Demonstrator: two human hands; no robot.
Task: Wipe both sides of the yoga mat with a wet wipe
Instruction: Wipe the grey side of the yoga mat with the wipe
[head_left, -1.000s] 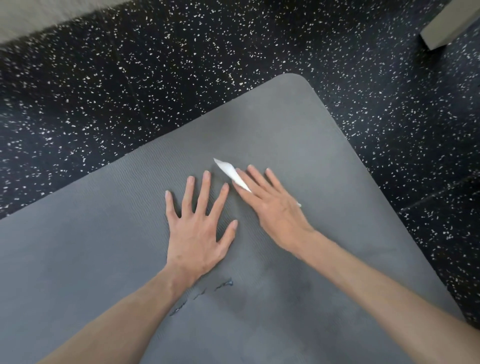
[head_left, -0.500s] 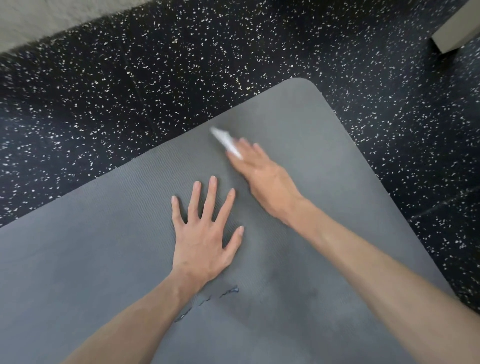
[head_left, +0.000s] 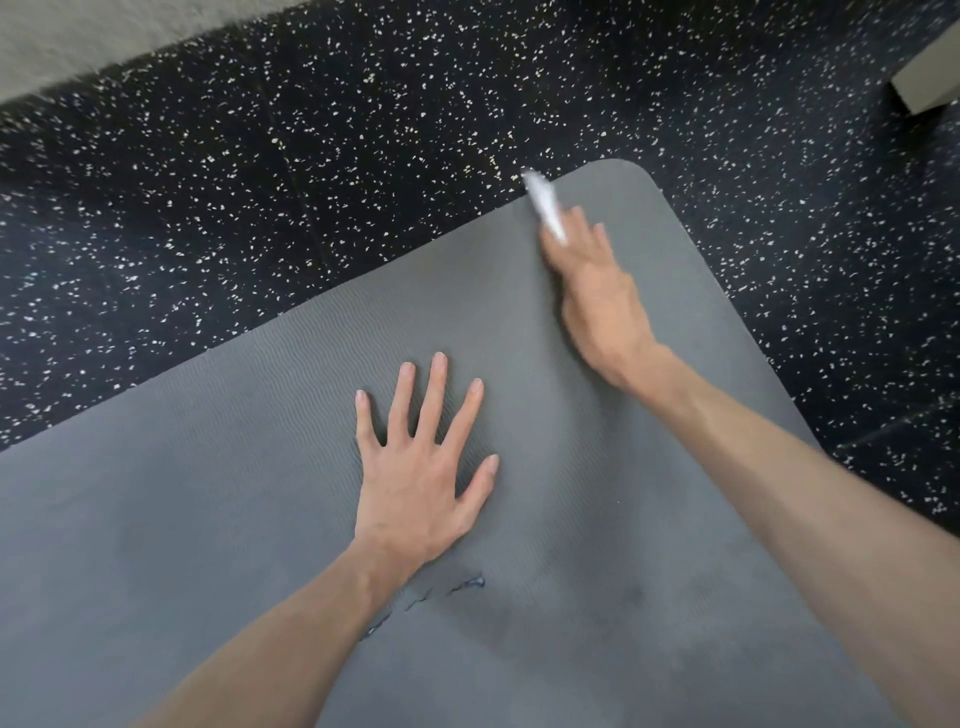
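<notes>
The yoga mat (head_left: 260, 493) looks matt grey foam with fine ribbing; the floor (head_left: 363, 156) looks like speckled black rubber.

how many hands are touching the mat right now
2. The left hand lies flat, fingers spread, mid-mat. The right hand presses the wet wipe near the mat's far edge by the corner.

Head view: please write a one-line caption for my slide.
Left hand braces the grey yoga mat while right hand presses a wet wipe near its corner.

Soft, even daylight with faint shadows; the right hand (head_left: 597, 296) is motion-blurred, and wide-angle bending shows at the edges.
</notes>
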